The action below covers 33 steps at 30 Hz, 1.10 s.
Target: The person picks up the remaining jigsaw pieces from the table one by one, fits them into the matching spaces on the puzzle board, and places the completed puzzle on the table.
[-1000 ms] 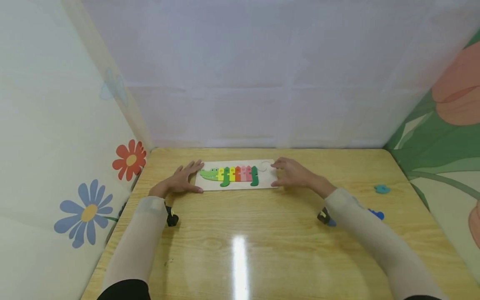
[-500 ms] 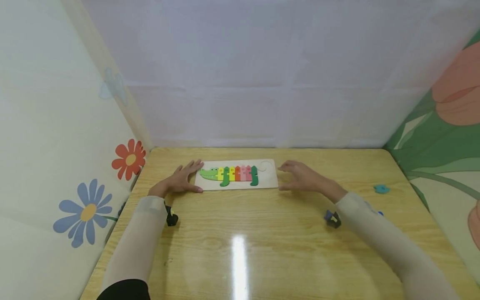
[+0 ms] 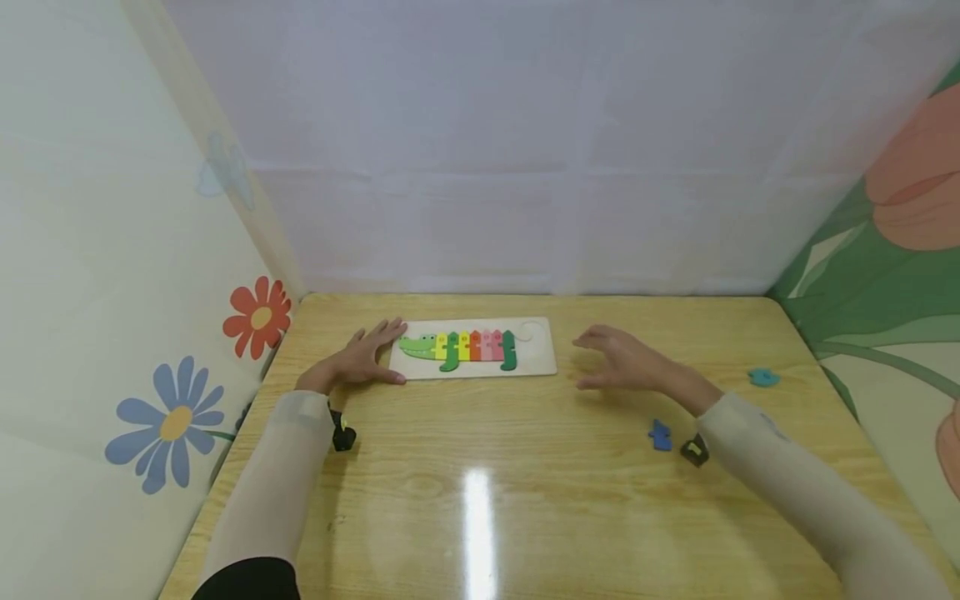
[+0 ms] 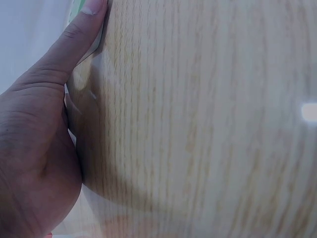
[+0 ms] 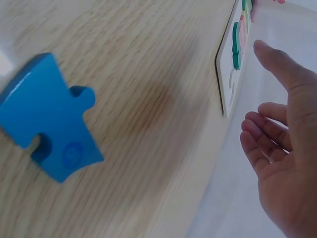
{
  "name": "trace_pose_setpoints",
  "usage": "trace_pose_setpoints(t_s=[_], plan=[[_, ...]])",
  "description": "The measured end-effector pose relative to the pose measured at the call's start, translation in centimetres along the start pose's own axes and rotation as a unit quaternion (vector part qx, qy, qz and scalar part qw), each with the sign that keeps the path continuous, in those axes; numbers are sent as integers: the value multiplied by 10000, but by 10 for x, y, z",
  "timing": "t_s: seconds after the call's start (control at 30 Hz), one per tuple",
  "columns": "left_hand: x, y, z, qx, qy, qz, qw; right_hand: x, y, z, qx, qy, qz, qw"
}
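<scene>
A pale wooden puzzle board (image 3: pixel 536 358) lies near the back of the table, with a colourful crocodile of interlocking pieces (image 3: pixel 465 347) set in it. At its tail end a curled outline shows on bare wood. My left hand (image 3: pixel 362 357) rests at the board's left end, fingers stretched to the upper corner and thumb at the lower one. To the right of the board, apart from it, my right hand (image 3: pixel 622 358) hovers with loosely bent fingers and holds nothing. Beneath the right forearm lies a blue puzzle piece (image 3: pixel 661 435), large in the right wrist view (image 5: pixel 49 119).
A teal puzzle piece (image 3: pixel 764 377) lies toward the table's right side. Black wrist gear (image 3: pixel 342 433) hangs under the left sleeve, and similar gear (image 3: pixel 695 451) under the right. White cloth (image 3: pixel 480 225) stands behind the wooden table (image 3: pixel 420 500); flower-printed cloths flank it.
My right hand has left the board's right edge and moved right, toward me a little. The blue piece beneath that forearm has come into view. The left hand stays in place.
</scene>
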<state>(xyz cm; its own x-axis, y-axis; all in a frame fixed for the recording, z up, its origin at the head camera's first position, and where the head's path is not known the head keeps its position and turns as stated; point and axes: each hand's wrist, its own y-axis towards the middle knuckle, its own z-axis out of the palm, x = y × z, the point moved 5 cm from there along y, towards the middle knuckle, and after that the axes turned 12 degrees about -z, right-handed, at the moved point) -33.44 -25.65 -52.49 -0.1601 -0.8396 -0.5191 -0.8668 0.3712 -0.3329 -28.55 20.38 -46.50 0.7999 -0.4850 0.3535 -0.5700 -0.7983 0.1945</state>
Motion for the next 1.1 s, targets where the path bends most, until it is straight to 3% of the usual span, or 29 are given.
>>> trace_pose_setpoints(t_s=[0.23, 0.53, 0.87, 1.1], plan=[[0, -1, 0, 12, -9, -16, 10000, 1, -16, 0, 132, -32, 107, 9999], [-2, -3, -2, -12, 29, -57, 10000, 5, -31, -6, -89, -250, -243, 9994], [-2, -1, 0, -4, 47, -84, 10000, 8, -53, -7, 129, -187, 125, 9997], [-2, -1, 0, 7, 94, -112, 9999, 8, -66, -8, 128, -275, 91, 9995]])
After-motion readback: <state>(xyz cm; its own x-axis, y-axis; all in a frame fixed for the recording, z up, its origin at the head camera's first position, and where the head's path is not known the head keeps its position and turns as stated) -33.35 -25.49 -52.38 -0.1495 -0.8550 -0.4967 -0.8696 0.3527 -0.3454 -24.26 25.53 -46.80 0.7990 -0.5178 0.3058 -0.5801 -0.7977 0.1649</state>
